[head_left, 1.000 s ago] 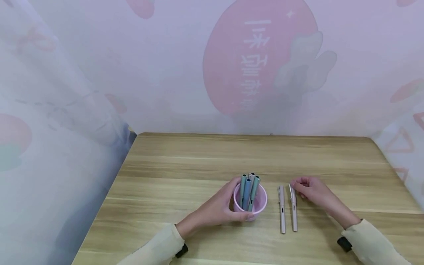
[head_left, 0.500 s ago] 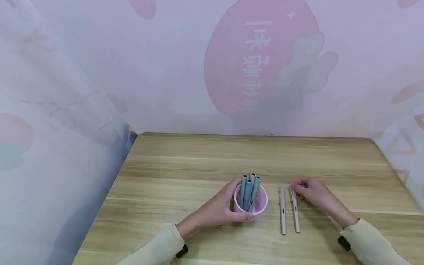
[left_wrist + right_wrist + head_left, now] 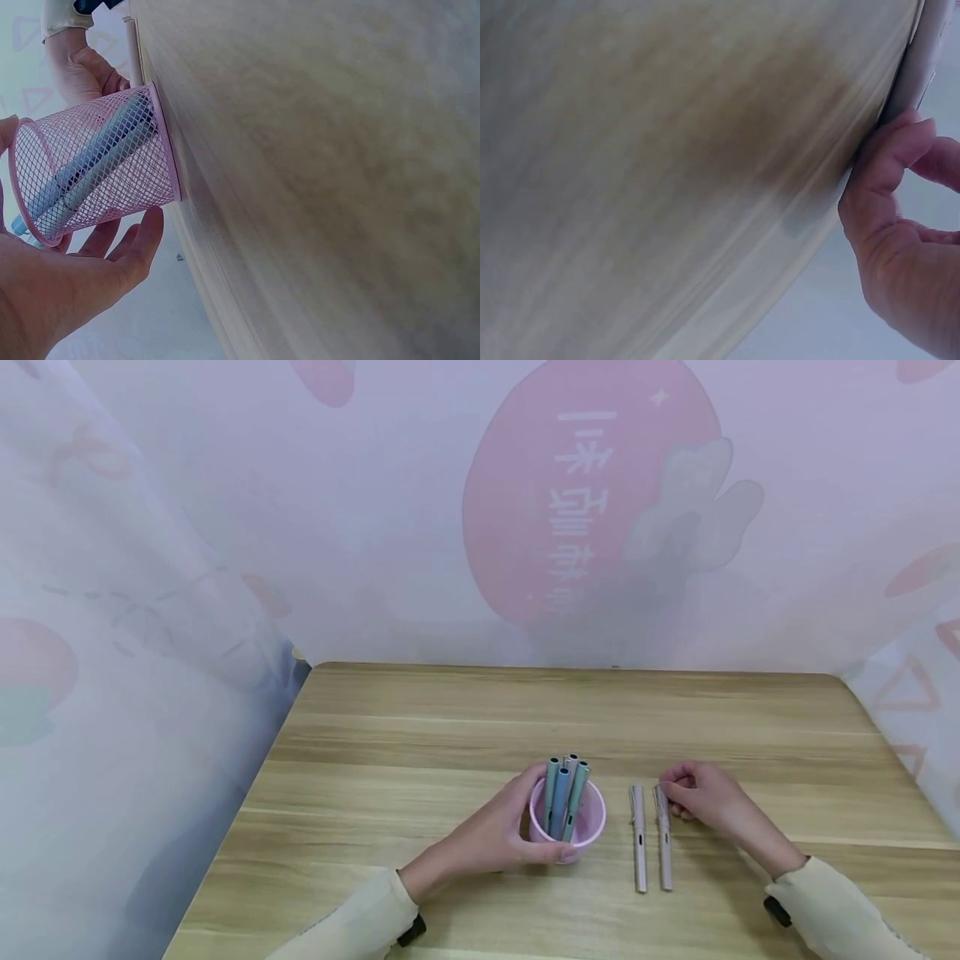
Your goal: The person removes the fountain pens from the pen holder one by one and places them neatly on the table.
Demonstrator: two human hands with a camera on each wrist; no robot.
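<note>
A pink mesh cup (image 3: 576, 827) (image 3: 97, 176) stands on the wooden table (image 3: 420, 777), with several blue and grey pens (image 3: 564, 793) upright in it. My left hand (image 3: 497, 832) (image 3: 67, 277) curls round the cup's left side and holds it. To the right of the cup, two pinkish-grey pens lie side by side on the table. My right hand (image 3: 701, 797) (image 3: 900, 225) pinches the top end of the right pen (image 3: 663, 839) (image 3: 922, 52). The left pen (image 3: 638, 839) lies untouched beside it.
The table (image 3: 652, 172) fills both wrist views. A printed cloth backdrop (image 3: 525, 510) with a pink strawberry design rises behind the table's far edge and drapes down both sides. Cream sleeves cover both forearms near the front edge.
The right pen's lower end has swung left, so it now lies parallel and closer to the left pen. The left hand and cup have not moved.
</note>
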